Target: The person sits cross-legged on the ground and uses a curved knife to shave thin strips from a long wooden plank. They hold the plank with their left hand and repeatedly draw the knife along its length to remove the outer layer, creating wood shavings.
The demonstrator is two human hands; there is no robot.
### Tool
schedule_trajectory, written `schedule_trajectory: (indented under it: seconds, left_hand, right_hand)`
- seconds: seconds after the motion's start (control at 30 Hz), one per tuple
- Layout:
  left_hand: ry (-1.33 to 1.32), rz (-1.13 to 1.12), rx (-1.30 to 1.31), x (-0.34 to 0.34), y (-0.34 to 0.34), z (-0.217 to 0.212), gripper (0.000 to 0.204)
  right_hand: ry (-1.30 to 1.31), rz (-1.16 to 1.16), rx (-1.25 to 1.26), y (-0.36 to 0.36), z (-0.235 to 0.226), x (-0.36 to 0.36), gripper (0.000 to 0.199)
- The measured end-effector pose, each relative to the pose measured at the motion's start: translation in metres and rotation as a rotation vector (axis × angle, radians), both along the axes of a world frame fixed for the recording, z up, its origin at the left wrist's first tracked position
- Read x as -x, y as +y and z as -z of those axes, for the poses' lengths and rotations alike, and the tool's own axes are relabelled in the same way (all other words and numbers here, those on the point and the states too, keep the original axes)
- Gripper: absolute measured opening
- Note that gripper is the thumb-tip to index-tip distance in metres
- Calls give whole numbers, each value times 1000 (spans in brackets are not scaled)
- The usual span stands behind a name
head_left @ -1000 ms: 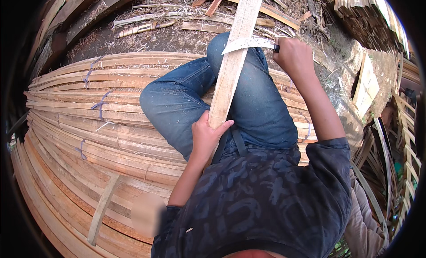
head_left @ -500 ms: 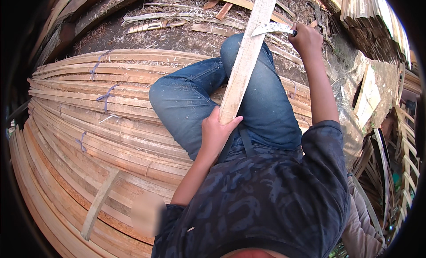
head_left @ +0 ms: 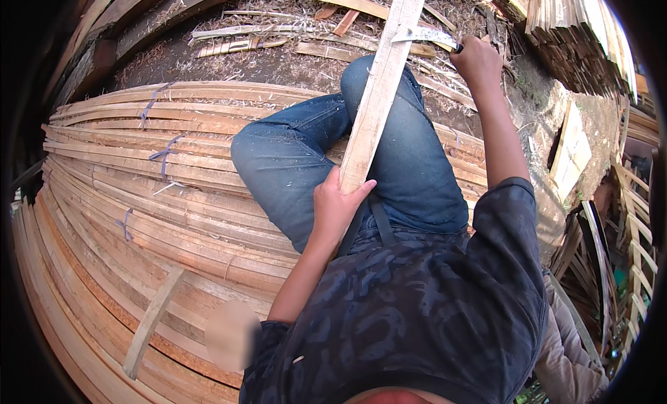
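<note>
The fingers (head_left: 351,190) of the left hand (head_left: 338,208) are curled tight round the near end of a long pale wooden slat (head_left: 381,91), thumb on its right edge, just below the middle of the frame. From that grip the slat runs up and slightly right across the person's lap, over the bent knee in blue jeans (head_left: 313,161), and out past the top edge.

Near the top right, the right hand (head_left: 478,60) is closed in a fist round the dark handle of a curved metal blade (head_left: 425,36). The blade reaches left from the fist and lies across the slat's right edge, touching the wood; how deep it bites I cannot tell.

The person sits with legs drawn up on a broad stack of long curved wooden strips (head_left: 132,195) that fills the left half of the frame, some bundles tied with bluish cord (head_left: 165,154). One loose short strip (head_left: 149,322) lies crosswise on the stack at the lower left.

Beyond the knees, along the top, the dark ground (head_left: 208,63) is scattered with shavings and offcuts. At the upper right stands a tall pile of thin cut boards (head_left: 577,36), and more sticks lean at the right edge.
</note>
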State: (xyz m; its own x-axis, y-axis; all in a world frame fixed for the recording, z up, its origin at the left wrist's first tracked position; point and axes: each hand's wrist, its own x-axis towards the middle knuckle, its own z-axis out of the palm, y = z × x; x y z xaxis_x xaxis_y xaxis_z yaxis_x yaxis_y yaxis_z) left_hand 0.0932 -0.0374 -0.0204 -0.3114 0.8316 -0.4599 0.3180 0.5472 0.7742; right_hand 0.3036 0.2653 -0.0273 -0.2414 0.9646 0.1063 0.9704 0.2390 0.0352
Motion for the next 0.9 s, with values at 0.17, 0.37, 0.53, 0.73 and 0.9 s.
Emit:
schedule_trajectory:
  seconds: [0.17, 0.37, 0.53, 0.73, 0.9]
  left_hand:
    - [66, 37, 8, 3, -3, 7, 37]
    - [-35, -35, -68, -4, 2, 0, 46]
    - [5, 5, -14, 0, 0, 4, 39]
    - [-15, 1, -30, 0, 0, 4, 42]
    - [-54, -37, -74, -3, -3, 7, 42]
  right_hand:
    - [23, -115, 200, -53, -13, 25, 19]
    - [33, 66, 59, 21, -5, 4, 22]
    - [-34, 111, 92, 33, -7, -8, 25]
    - [53, -126, 214, -31, -17, 28, 21]
    - [-24, -57, 108, 42, -16, 13, 22]
